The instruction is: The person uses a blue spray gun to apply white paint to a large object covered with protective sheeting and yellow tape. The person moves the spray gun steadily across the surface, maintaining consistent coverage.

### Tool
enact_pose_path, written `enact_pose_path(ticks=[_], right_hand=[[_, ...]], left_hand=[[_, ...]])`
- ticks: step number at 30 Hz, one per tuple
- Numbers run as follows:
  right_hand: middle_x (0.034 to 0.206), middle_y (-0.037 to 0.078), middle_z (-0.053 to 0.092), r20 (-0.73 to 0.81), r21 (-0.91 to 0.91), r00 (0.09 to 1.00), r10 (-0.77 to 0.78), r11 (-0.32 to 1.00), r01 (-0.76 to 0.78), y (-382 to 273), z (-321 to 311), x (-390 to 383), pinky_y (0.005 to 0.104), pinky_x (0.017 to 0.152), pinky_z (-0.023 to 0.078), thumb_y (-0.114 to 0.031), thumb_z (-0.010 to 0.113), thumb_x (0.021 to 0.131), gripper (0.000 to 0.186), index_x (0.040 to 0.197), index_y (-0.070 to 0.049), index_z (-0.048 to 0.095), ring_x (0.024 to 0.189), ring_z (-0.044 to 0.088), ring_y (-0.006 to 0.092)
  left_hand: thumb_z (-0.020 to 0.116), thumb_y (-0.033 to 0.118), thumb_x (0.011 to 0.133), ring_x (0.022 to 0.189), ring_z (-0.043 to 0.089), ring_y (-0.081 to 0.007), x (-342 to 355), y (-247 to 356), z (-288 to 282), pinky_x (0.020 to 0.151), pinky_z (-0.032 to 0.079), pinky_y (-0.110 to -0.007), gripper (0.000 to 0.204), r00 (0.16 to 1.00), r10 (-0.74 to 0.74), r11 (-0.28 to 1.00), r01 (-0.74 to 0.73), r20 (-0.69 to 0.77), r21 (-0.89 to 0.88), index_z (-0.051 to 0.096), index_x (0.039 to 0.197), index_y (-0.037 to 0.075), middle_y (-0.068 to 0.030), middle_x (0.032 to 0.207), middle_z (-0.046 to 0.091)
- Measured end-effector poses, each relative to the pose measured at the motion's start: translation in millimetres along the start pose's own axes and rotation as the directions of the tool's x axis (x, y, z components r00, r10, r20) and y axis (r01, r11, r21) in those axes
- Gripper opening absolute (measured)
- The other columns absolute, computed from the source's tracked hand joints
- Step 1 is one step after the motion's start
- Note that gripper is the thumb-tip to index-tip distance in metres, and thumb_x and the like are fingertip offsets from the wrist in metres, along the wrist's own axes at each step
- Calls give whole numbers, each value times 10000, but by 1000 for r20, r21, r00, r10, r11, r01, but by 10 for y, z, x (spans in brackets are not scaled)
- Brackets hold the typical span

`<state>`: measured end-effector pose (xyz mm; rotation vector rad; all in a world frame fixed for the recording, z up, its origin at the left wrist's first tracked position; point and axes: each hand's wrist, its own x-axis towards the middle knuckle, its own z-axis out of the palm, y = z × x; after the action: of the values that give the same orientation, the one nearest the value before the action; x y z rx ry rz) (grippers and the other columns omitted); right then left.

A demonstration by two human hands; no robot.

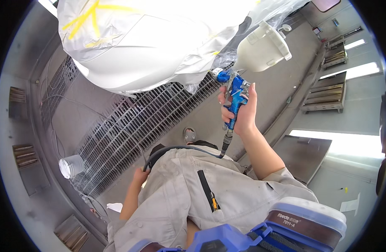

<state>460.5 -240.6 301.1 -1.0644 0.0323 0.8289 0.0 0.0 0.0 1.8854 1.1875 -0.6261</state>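
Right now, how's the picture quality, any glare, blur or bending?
Head view: strong fisheye, the floor grating and walls curve toward a black rim; the bright panels at right and the white masked body blow out; the spray gun in the right hand stays sharp.

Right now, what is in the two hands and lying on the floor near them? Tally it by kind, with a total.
Blue spray gun with white cup, in the right hand: 1
Black air hose, gripped by the left hand: 1
White masked car part in front of the gun: 1
White tub on the floor grating: 1
Total: 4
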Motion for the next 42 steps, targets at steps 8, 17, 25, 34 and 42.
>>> enact_pose_path(ticks=[8, 17, 25, 34, 42], right_hand=[[885, 47, 596, -9, -8, 999, -48, 999, 48, -105, -46, 113, 277, 445, 314, -756, 227, 1013, 815, 1149, -44, 599, 458, 355, 102], [922, 81, 600, 81, -53, 995, -60, 996, 65, -151, 141, 192, 299, 463, 332, -750, 175, 1002, 858, 1177, -13, 579, 469, 362, 132], [896, 65, 599, 148, -98, 986, -73, 991, 88, -34, 364, 284, 303, 453, 338, -772, 223, 988, 847, 1160, -30, 594, 463, 388, 123], [903, 79, 609, 49, -97, 997, -56, 993, 60, 168, 678, 248, 325, 484, 352, -732, 200, 1007, 825, 1159, -23, 593, 475, 371, 149], [901, 83, 608, -4, -91, 994, -106, 990, 105, 568, 1139, -72, 325, 481, 344, -743, 201, 1005, 835, 1163, -21, 590, 468, 361, 150]], left_hand=[[764, 339, 848, 859, 720, -380, 478, -531, 565, 773, 524, -474, 327, 999, -45, 925, 46, 11, -376, 730, 949, 30, -205, 866, 735], [803, 380, 852, 760, 714, -324, 506, 168, 202, 715, 542, -453, 349, 998, -28, 997, 23, -65, -80, 749, 902, 38, -167, 812, 739], [773, 380, 886, 794, 675, -363, 150, -66, 534, 730, 523, -461, 343, 990, 53, 984, -75, -131, -164, 700, 939, 49, -185, 862, 723], [799, 340, 847, 769, 725, -342, 108, -304, 54, 716, 549, -459, 309, 985, -100, 971, 66, -142, -228, 740, 900, 42, -177, 811, 733], [812, 293, 835, 724, 678, -283, 68, -1005, -180, 695, 522, -433, 261, 995, 43, 977, -62, -94, -204, 715, 875, 53, -140, 779, 715]])
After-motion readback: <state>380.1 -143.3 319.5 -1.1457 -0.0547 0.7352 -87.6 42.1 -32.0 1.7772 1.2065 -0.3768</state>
